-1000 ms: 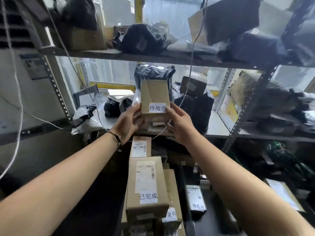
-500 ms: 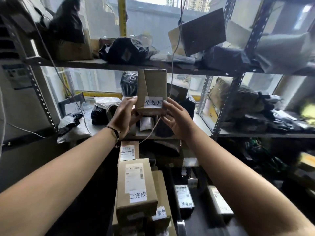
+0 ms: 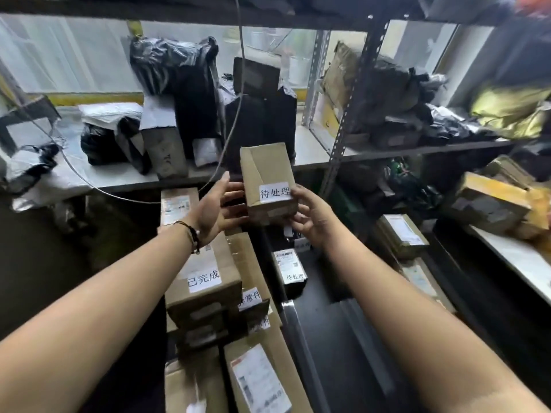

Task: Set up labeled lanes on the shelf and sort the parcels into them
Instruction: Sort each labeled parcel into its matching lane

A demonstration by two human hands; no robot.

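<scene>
I hold a small brown cardboard box point(image 3: 265, 168) with a white label reading 待处理 in front of the middle shelf point(image 3: 119, 177). My left hand point(image 3: 216, 208) grips its left side and my right hand point(image 3: 310, 214) grips its right side, thumb near the label. Below stands a stack of brown boxes; the top box point(image 3: 205, 281) bears a 已完成 label. A small dark parcel point(image 3: 290, 268) labeled 待处理 lies on the lower black surface to the right of the stack.
Black bagged parcels point(image 3: 185, 93) and a grey box point(image 3: 165, 144) stand on the middle shelf. A metal upright point(image 3: 348, 114) divides it from a right bay full of dark bags. A thin cable point(image 3: 232, 114) hangs in front. More boxes point(image 3: 489, 204) sit at right.
The box came down from in front of the upper shelf to below the middle shelf's front edge, both hands still on it. The view tilted downward and a little to the right.
</scene>
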